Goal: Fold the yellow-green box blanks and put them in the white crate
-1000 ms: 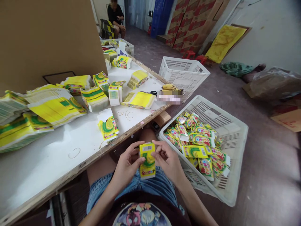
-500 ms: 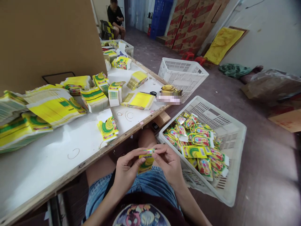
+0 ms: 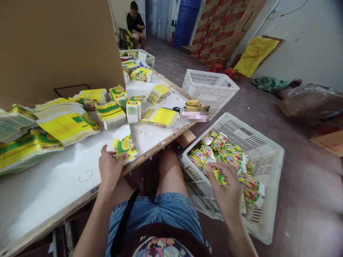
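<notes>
On the white table, my left hand (image 3: 110, 165) reaches to a small stack of yellow-and-green printed cartons (image 3: 125, 145). Its thumb lies on the stack's near left corner and its fingers curl at the left edge, gripping a carton there. Over the white plastic crate (image 3: 276, 171) at my right, my right hand (image 3: 227, 185) has its thumb and fingers apart. Below it lie many small yellow boxes (image 3: 232, 160) with red and green print. A yellow patch shows between thumb and fingers; it looks like a box lying in the crate.
Bundles of flat yellow cartons (image 3: 66, 121) line the table beside a large brown board (image 3: 59, 46). Scissors (image 3: 176, 109) and bananas (image 3: 194, 103) lie near the table's edge. Another white crate (image 3: 214, 85) stands on the floor. A person (image 3: 135, 26) sits at the back.
My hands, earlier together over my lap on a small yellow box, have parted. The left has moved to the carton stack, the right over the crate. The box is gone from between them.
</notes>
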The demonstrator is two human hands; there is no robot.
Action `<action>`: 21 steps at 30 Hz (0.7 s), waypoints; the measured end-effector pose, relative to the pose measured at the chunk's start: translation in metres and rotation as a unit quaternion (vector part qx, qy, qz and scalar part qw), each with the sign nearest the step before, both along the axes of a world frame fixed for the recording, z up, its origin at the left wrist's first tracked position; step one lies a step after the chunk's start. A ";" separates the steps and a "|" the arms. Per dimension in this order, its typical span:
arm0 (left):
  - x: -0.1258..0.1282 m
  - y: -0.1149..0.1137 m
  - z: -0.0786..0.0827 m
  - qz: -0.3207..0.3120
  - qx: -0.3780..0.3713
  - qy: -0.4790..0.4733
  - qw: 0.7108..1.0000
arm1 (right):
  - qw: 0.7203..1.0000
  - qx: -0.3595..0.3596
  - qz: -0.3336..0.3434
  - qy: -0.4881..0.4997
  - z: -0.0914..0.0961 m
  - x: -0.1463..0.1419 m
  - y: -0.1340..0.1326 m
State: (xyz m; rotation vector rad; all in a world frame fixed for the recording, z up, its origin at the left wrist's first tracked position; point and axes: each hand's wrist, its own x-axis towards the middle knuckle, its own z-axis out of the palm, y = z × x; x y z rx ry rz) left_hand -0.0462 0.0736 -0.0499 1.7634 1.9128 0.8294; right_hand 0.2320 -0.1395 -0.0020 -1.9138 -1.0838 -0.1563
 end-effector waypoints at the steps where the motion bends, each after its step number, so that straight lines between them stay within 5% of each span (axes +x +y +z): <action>1: -0.006 0.004 -0.002 0.005 -0.018 -0.007 1.000 | 0.999 -0.007 0.017 0.029 -0.004 -0.007 0.003; 6: -0.014 -0.010 0.011 -0.013 0.000 -0.097 0.995 | 0.992 -0.009 0.082 0.097 -0.005 -0.044 0.022; 11: 0.019 -0.068 0.039 -0.200 0.017 -0.191 0.961 | 0.975 -0.007 0.217 0.052 0.008 -0.076 0.036; 14: 0.042 -0.100 0.047 -0.340 0.001 -0.245 0.908 | 0.962 -0.032 0.257 0.082 0.006 -0.087 0.039; 18: 0.054 -0.113 0.045 -0.390 -0.064 -0.304 0.867 | 0.959 -0.006 0.209 0.193 -0.006 -0.088 0.033; 21: 0.054 -0.111 0.037 -0.421 -0.208 -0.403 0.786 | 0.937 0.027 0.200 0.287 -0.010 -0.090 0.029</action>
